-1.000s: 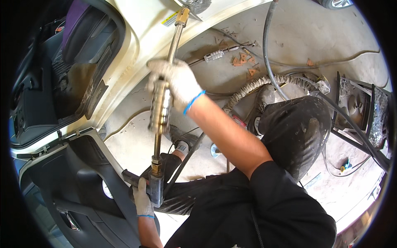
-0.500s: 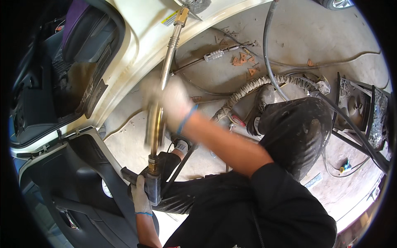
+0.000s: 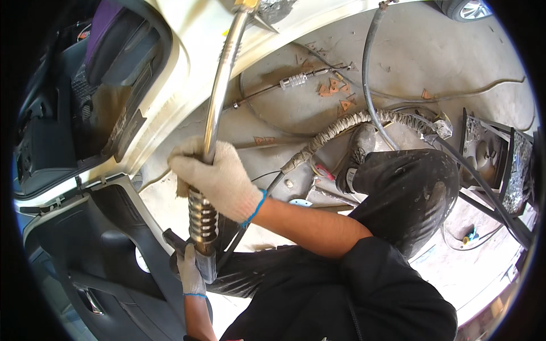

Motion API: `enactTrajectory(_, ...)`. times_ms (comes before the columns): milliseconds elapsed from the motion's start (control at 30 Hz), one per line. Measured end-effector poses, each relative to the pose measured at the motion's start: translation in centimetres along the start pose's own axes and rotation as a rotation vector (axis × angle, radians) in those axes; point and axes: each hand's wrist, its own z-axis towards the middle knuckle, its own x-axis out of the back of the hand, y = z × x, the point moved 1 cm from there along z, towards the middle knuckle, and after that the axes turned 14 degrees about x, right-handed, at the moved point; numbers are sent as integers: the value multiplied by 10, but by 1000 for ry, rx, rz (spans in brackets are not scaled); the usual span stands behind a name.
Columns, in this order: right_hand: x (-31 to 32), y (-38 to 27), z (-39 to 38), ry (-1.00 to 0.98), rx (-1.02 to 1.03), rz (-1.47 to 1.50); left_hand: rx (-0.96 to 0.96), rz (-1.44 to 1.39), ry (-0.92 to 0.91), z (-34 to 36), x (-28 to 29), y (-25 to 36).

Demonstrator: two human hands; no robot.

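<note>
A long slide-hammer dent puller runs from the white car body (image 3: 205, 34) down towards my lap, its shiny steel rod (image 3: 222, 79) slanting slightly. Its brass-coloured tip (image 3: 246, 4) is partly cut off at the top edge, by a bare metal patch on the panel. My right hand (image 3: 219, 179), in a white knitted glove, is closed around the upper end of the ribbed sliding weight (image 3: 203, 219). Below it my gloved left hand (image 3: 190, 273) grips the dark pistol-shaped handle (image 3: 206, 266) at the rod's bottom end. A cable leads away from that handle.
An open car door (image 3: 114, 256) stands at lower left, below the cabin opening. A second slide hammer (image 3: 293, 81) and several rusty triangular plates (image 3: 333, 88) lie on the concrete. A sleeved hose (image 3: 335, 128) curves to a metal-framed cart (image 3: 495, 159) at right.
My right hand and the sliding weight have moved down the rod, close to the handle. The hand was blurred earlier. My left hand keeps its grip; the tip now sits higher in view.
</note>
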Motion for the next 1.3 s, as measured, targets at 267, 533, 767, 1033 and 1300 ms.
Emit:
enactTrajectory(267,41,-4,-5,105,49,-273,-64,-65,-90,49,-57,-36)
enactTrajectory(533,94,-47,24,227,225,-76,-47,128,-83,52,-98,-60)
enactTrajectory(767,84,-25,53,187,193,-7,33,89,-90,57,-89,-55)
enactTrajectory(1033,100,-36,96,89,187,249,86,59,-193,71,-84,-60)
enactTrajectory(1300,98,-26,100,79,206,106,223,-8,-220,90,-74,-84)
